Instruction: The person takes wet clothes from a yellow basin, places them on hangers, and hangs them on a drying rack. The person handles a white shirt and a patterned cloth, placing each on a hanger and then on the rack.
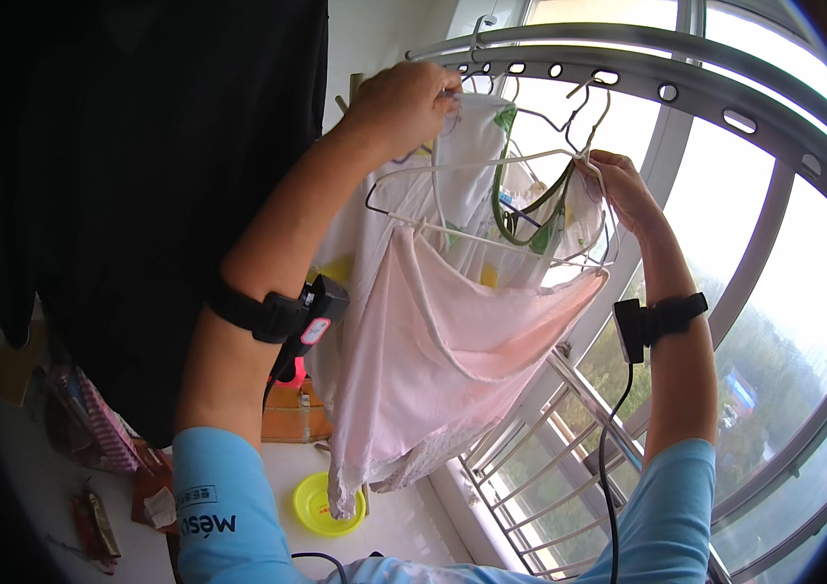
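Up at the drying rail [639,86], my left hand [402,106] pinches the upper left part of a white garment [473,135] with green trim. My right hand [623,188] grips the same garment's other upper side, close to the neck of a white wire hanger [479,165]. From that hanger's lower bar a pale pink garment [420,358] with a lacy hem droops in a loose fold. Other hangers and light clothes are partly hidden behind the white garment. Whether my right fingers also touch the hanger, I cannot tell.
A large black garment [136,182] fills the left side. Windows [720,212] and a metal railing [552,467] stand to the right. Below are a yellow-green plastic disc or lid [322,511], an orange-brown case [289,416] and a pink-striped cloth item [110,431]. Cables [607,467] trail from my arm-strapped devices.
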The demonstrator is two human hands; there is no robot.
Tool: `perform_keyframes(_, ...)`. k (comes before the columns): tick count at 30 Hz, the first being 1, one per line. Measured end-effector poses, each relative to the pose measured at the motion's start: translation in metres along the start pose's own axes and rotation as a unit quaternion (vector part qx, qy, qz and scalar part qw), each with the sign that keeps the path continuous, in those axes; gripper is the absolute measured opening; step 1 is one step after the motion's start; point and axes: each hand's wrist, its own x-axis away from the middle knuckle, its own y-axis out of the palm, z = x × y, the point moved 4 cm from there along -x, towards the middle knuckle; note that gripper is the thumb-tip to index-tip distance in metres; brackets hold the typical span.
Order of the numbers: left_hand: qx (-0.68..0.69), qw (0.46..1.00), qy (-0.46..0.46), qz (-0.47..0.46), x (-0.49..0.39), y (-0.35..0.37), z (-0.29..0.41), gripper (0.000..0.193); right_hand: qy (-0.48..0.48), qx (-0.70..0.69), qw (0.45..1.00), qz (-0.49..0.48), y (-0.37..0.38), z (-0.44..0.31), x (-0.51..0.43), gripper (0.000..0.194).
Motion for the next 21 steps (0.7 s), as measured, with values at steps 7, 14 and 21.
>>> perform_keyframes(7, -0.110, 0.992, 0.053, 0.042, -0.007, -0.033, 0.014, 0.022, -0.008, -0.046, 0.996, -0.074, 0.016, -0.009, -0.004, 0.020)
perform_keyframes(14, -0.081, 0.993, 0.076, 0.051, 0.018, -0.029, 0.001, 0.020, 0.012, -0.013, 0.994, -0.105, 0.021, -0.012, -0.005, 0.040)
perform_keyframes(21, 0.060, 0.997, -0.057, 0.005, 0.062, -0.032, -0.021, 0.017, -0.084, 0.120, 0.989, -0.038, -0.001, -0.006, 0.008, 0.051)
